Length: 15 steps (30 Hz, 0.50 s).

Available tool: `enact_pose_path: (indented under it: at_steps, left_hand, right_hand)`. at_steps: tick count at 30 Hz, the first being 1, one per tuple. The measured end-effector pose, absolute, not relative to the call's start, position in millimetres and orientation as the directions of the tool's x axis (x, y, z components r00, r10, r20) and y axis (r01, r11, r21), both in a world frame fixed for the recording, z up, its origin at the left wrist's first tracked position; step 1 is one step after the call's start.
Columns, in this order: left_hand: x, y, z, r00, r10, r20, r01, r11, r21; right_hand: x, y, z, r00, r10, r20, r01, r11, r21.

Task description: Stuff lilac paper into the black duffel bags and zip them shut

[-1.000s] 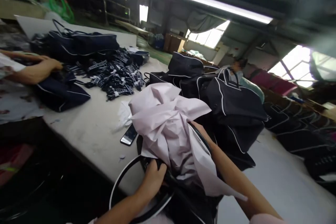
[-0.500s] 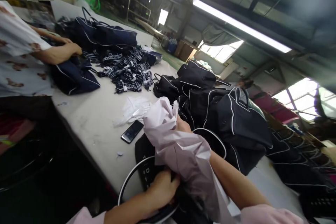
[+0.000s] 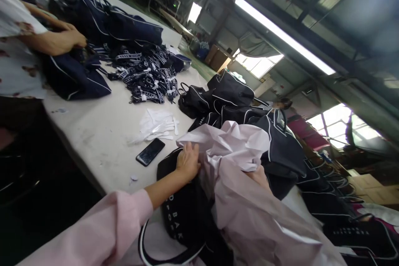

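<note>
A large crumpled sheet of pale pink-white paper (image 3: 237, 145) lies over the open side of a black bag (image 3: 174, 203) with white lettering and white-edged handles. At the bag's far end, my left hand (image 3: 188, 163) is closed on the paper's left edge, close against the bag's rim. My right hand (image 3: 258, 176) grips the paper farther right, its fingers partly hidden by the folds. A long stretch of the paper hangs down toward my body. Left of the bag, a phone (image 3: 150, 152) lies beside some white gloves (image 3: 157, 124).
Black bags with white piping (image 3: 277, 149) are piled at the right. Lettered dark straps (image 3: 146, 72) lie heaped at mid-table. A co-worker's hand (image 3: 64, 41) works at a navy bag (image 3: 77, 79) on the left. More black bags (image 3: 327, 208) sit beyond the table's right side.
My left hand has come up from the bag's near part to its far end. The paper has been spread wider to the right, and my right hand has moved right with it.
</note>
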<state>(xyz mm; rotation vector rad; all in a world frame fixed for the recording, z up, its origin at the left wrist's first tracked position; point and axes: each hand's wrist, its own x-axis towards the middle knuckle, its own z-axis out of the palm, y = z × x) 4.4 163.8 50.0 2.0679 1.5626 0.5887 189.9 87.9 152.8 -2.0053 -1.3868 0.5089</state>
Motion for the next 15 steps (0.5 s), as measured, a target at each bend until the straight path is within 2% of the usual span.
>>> enact_pose_path:
  at_steps: [3, 7, 11, 13, 15]
  left_hand:
    - [24.4, 172.0, 34.7, 0.238, 0.971, -0.01, 0.804, -0.191, 0.562]
    - [9.7, 160.3, 31.0, 0.255, 0.967, -0.008, 0.853, -0.221, 0.473]
    - [15.7, 148.9, 29.5, 0.404, 0.913, 0.059, 0.838, -0.395, 0.376]
    - [30.9, 154.2, 22.8, 0.514, 0.853, 0.088, 0.78, -0.507, 0.367]
    - [45.0, 165.2, 13.7, 0.544, 0.834, 0.088, 0.752, -0.532, 0.388]
  right_hand:
    - [198.6, 88.2, 153.5, 0.372, 0.928, 0.034, 0.618, -0.22, -0.755]
    - [203.4, 87.1, 146.5, 0.35, 0.936, 0.044, 0.599, -0.187, -0.778]
    - [201.3, 84.6, 136.4, 0.337, 0.938, 0.082, 0.63, -0.16, -0.76]
    - [195.4, 87.3, 132.7, 0.342, 0.934, 0.101, 0.666, -0.164, -0.728]
    - [186.9, 91.2, 129.8, 0.342, 0.935, 0.092, 0.689, -0.183, -0.702]
